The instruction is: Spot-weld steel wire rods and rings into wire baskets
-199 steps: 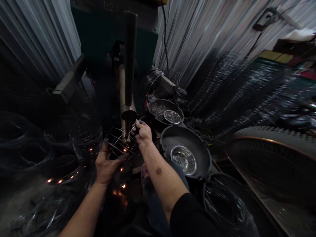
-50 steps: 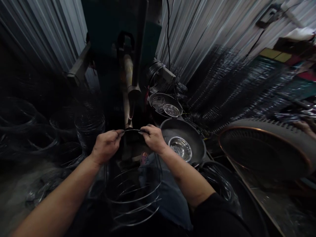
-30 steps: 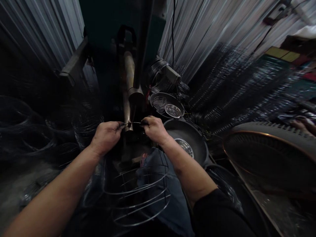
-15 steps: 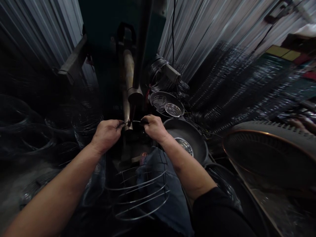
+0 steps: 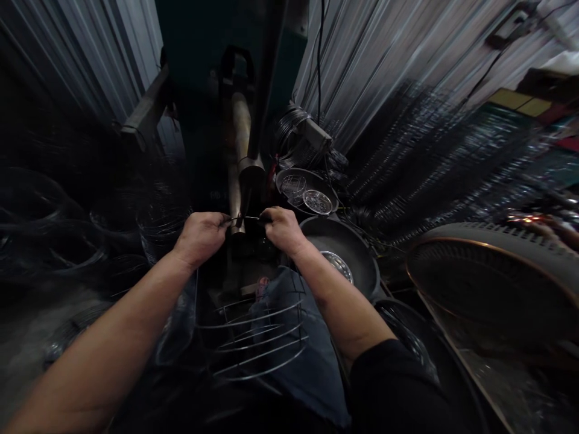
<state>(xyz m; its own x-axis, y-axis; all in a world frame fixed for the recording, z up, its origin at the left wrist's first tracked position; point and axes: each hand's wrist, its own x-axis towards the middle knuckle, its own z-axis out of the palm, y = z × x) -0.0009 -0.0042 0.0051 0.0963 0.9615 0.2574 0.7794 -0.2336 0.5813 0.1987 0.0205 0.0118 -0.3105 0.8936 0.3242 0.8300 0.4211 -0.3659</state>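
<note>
on my feed both hands sit centre frame, just under the welder electrode (image 5: 250,176). left hand (image 5: 201,236): fingers closed together, pinched on one end of a thin wire (image 5: 248,218). right hand (image 5: 283,229): fingers also clamped, pinching the other end. the wire spans the short gap between the two hands, roughly level, right at the lower tip of the electrode; i can't tell if it touches. a wire basket frame (image 5: 257,340) sits lower centre, below the forearms and over the lap; i can't tell whether it joins the thin wire, too dark. right of the right hand is a dark pan (image 5: 364,256) with a steel bowl (image 5: 338,266) inside. further up frame, a second pan (image 5: 281,181) holds small wire parts. a round fan guard (image 5: 488,283) fills the right side. stacked wire coils (image 5: 163,220) are at the left, mostly in shadow. corrugated sheet wall (image 5: 389,54) covers the upper right.
</note>
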